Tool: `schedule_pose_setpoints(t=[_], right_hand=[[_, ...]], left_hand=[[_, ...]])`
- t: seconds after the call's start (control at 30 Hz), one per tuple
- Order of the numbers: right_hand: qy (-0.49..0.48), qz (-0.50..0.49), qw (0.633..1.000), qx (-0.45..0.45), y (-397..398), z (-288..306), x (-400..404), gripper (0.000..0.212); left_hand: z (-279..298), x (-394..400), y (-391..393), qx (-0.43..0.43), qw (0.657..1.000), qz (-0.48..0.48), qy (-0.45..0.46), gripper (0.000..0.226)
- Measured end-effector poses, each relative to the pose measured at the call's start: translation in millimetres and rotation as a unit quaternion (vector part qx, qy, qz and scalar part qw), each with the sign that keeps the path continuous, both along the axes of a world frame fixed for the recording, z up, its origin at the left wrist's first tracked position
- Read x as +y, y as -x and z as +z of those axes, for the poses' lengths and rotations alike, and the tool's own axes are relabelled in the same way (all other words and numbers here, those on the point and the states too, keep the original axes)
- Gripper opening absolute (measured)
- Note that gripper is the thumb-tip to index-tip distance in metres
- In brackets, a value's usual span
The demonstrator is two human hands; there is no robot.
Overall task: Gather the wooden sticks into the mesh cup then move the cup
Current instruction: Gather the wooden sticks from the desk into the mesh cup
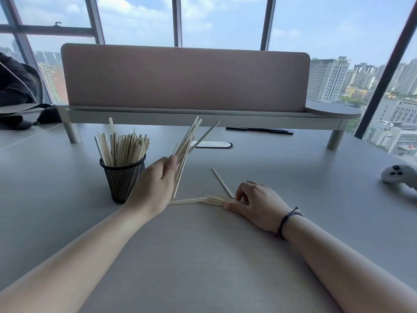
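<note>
A black mesh cup (121, 179) stands on the grey table, left of centre, filled with several upright wooden sticks (124, 147). Just right of it, my left hand (155, 184) grips a fanned bundle of sticks (189, 143) that tilts up and to the right. My right hand (255, 202) pinches the ends of a few sticks (198, 199) lying flat on the table, pointing left. One loose stick (222, 181) lies on the table just behind that hand.
A pink divider screen on a raised shelf (185, 109) crosses the table's far side. A white game controller (399, 175) lies at the right edge. Black pens (259, 130) lie under the shelf, a dark bag (20, 102) at far left.
</note>
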State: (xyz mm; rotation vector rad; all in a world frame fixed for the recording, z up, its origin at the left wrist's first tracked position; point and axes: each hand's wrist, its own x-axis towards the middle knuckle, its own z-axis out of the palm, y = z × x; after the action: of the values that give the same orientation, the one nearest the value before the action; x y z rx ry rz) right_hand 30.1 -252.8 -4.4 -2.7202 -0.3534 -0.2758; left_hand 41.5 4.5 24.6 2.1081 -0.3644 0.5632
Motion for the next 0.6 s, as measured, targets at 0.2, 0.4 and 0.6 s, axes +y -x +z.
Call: schedule_pose_setpoints(t=[0.2,0.4,0.6], right_hand=[[0.05,0.006,0.999,0.01,2,3,7,0.04],[0.113,0.022,0.993,0.008,3,5,12,0.046],[0.132,0.039,0.99,-0.018,8,7,13,0.048]], left_hand=[[1,4,-2,0.078,0.99,-0.051,0.101,0.073],[-3,5,-4,0.06,0.993,-0.041,0.097,0.052],[4,-3,6,0.077,0.963,-0.115,0.232,0.047]])
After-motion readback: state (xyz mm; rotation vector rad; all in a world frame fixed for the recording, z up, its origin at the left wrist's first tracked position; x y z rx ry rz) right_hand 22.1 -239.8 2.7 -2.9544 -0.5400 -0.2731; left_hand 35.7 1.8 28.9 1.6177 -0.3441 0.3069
